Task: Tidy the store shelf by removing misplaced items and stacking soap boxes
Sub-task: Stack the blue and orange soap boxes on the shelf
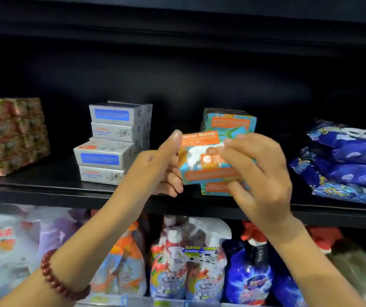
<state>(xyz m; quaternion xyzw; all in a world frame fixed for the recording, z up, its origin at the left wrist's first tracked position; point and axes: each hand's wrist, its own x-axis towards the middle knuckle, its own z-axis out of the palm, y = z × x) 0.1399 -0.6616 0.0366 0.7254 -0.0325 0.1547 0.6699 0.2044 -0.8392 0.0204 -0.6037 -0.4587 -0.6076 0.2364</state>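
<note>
Head view: both forearms reach up from below toward middle of black shelf (44,189). Left hand (162,167) grips orange-and-teal soap box (202,160) at its left edge, thumb straight up, fingers (173,180) curled beneath. Right hand (264,173) clamps box's right side, fingertips on top edge. Box is tilted, held in air just before matching teal stack (230,122). White-and-blue soap boxes (111,142) stacked left of hands; pink floral boxes (11,136) far left; blue packets (350,165) right. Red bead bracelet (60,278) on left wrist.
</note>
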